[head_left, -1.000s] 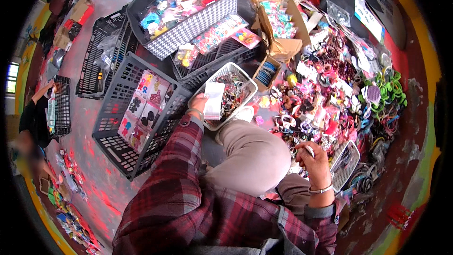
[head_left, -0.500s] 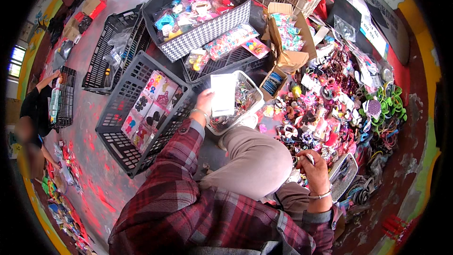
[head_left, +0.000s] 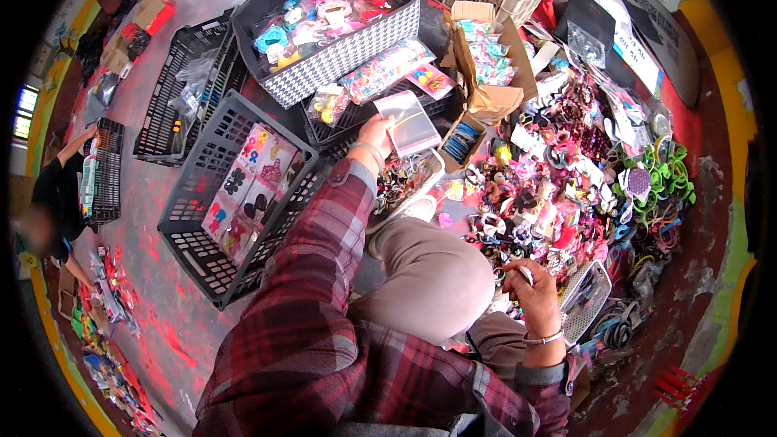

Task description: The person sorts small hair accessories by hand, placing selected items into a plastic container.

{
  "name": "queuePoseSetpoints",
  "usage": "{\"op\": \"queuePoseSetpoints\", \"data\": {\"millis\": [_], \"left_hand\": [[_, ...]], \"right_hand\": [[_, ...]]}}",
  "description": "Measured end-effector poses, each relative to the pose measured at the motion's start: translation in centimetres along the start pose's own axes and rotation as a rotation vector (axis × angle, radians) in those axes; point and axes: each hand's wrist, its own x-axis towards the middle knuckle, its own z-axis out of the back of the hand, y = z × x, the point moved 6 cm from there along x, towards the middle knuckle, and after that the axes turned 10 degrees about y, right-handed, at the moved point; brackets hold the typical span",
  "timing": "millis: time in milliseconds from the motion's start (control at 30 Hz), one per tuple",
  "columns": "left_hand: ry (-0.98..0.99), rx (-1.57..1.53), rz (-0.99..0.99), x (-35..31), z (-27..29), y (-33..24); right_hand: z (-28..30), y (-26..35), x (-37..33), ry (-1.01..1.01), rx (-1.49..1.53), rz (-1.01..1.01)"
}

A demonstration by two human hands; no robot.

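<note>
My left hand (head_left: 375,134) is closed on the edge of a flat, clear plastic packet (head_left: 416,131), with a thin yellow line across it. Beneath the packet stands a small white basket (head_left: 429,180) filled with small mixed accessories, partly hidden by it. My right hand (head_left: 536,298) is held over my right knee, fingers curled with a small white thing (head_left: 528,276) between them; its kind is too small to make out. Close by that hand lies a heap of hair accessories (head_left: 558,186), and a white slotted basket (head_left: 595,295) sits to its right.
A grey crate (head_left: 180,231) holding carded hair clips stands to my left, with a black crate (head_left: 154,117) behind it. Ahead are a patterned bin (head_left: 356,57) of packaged goods and an open cardboard box (head_left: 518,73). Another person (head_left: 61,194) is at the far left.
My left hand has moved right and slightly forward with the packet, which is now tilted, uncovering the left part of the small white basket. The right hand has hardly moved.
</note>
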Motion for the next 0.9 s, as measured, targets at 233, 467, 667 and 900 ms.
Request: {"op": "queuePoseSetpoints", "data": {"millis": [233, 467, 667, 900], "left_hand": [[-0.313, 0.013, 0.124, 4.0, 5.2, 0.7], [-0.606, 0.299, 0.138, 4.7, 4.7, -0.7], [-0.430, 1.761, 0.338, 12.0, 7.4, -2.5], [-0.925, 1.602, 0.312, 12.8, 20.2, -10.7]], "right_hand": [[-0.2, 0.1, 0.3, -0.017, -0.011, 0.008], [-0.2, 0.0, 0.6, -0.003, -0.010, 0.011], [-0.2, 0.3, 0.1, -0.026, 0.033, -0.041], [-0.4, 0.5, 0.8, 0.093, 0.036, 0.015]]}}
